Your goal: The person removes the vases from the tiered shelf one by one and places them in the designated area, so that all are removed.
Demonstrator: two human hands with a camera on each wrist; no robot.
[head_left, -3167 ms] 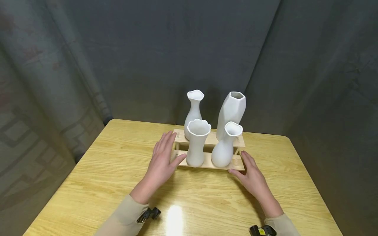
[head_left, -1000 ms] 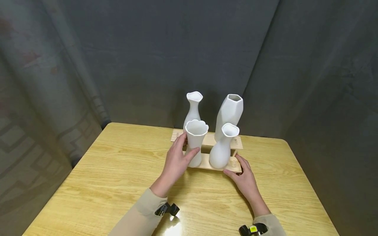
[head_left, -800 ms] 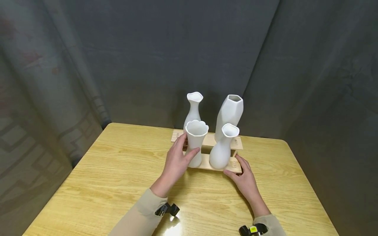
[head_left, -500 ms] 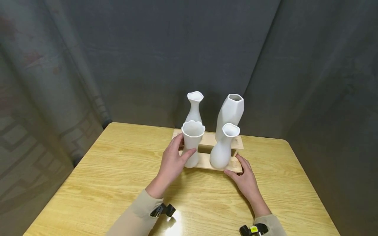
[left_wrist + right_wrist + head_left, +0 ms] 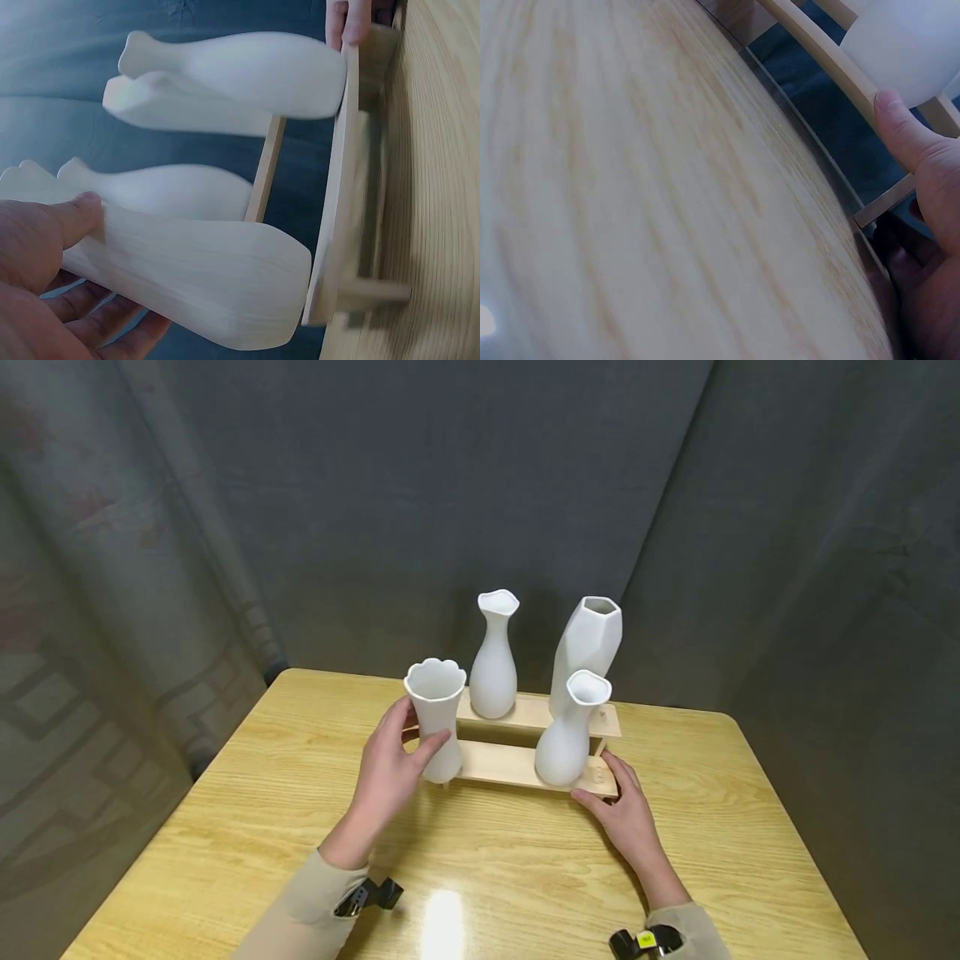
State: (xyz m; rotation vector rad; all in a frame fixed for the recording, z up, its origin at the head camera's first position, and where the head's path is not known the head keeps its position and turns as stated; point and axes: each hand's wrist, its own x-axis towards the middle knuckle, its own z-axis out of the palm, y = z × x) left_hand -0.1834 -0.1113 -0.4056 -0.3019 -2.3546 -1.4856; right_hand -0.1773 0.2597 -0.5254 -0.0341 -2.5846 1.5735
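With thumb and fingers round its body, my left hand holds a white vase with a scalloped rim. This vase is at the left end of the lower step of a two-step wooden stand. In the left wrist view its base is close to the step; I cannot tell whether they touch. My right hand grips the stand's front right end, thumb on the front edge, fingers partly hidden. A white bulbous vase stands on the lower step near that hand.
On the upper step stand a slim white vase with a wavy rim and a faceted white vase. The stand is on a wooden table, with a grey curtain behind it.
My left hand, open beside the stand at first, has taken hold of the scalloped vase and shifted it left along the lower step. My right hand stays at the stand's right end.
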